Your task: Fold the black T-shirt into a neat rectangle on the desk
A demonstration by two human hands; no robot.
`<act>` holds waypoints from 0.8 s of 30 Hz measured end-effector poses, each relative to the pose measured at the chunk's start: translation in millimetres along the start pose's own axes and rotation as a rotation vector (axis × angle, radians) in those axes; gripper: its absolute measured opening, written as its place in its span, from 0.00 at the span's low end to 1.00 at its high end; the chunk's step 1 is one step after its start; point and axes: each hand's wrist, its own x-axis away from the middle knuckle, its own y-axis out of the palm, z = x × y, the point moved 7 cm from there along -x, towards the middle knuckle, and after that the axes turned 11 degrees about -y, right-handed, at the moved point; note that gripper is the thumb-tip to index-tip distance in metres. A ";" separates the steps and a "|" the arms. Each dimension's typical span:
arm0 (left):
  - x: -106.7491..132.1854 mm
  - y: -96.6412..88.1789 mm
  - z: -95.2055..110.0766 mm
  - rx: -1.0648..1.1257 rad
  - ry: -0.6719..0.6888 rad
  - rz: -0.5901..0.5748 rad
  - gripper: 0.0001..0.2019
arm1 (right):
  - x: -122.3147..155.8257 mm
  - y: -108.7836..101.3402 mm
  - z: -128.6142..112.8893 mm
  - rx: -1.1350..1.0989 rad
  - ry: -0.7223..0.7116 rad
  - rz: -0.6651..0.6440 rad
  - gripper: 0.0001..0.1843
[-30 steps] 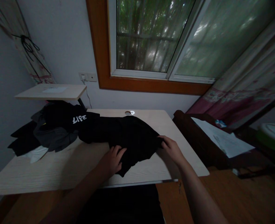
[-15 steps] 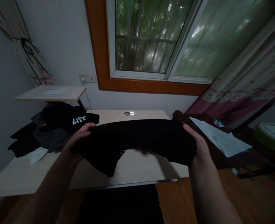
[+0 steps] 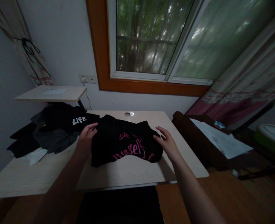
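A black T-shirt (image 3: pixel 128 137) with pink lettering lies folded and somewhat uneven on the pale wooden desk (image 3: pixel 118 177). At its left end is my left hand (image 3: pixel 87 133), fingers loosely stretched out and apart, not closed on the cloth. My right hand (image 3: pixel 167 143) is over the shirt's right end; its thumb and fingers are spread, with the fingertips at the fabric edge. Whether the fingertips touch the cloth is hard to tell in the dim light.
A heap of dark clothes (image 3: pixel 55 127), one with white lettering, fills the desk's left side under a small raised shelf (image 3: pixel 51 93). Right of the desk stands a dark brown piece of furniture with papers (image 3: pixel 218 137) on it. A window (image 3: pixel 151 37) is behind.
The black T-shirt, held up between both hands before, has come down onto the desk and its pink lettering now shows. Both hands have let go, and the right hand has moved left.
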 end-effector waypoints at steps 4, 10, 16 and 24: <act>13.9 35.5 -25.8 -0.699 0.192 -0.300 0.17 | 18.2 30.6 14.5 0.262 -0.138 -0.248 0.24; 33.1 55.1 -59.8 -1.300 0.284 -0.304 0.31 | 35.0 53.8 23.2 0.495 -0.107 -0.441 0.28; 32.2 49.9 -49.8 -1.404 0.219 -0.394 0.23 | 30.7 49.6 16.6 0.423 -0.056 -0.555 0.23; 51.6 14.8 -38.8 -1.076 0.065 -0.764 0.19 | 55.5 42.9 14.0 0.152 0.166 -0.965 0.11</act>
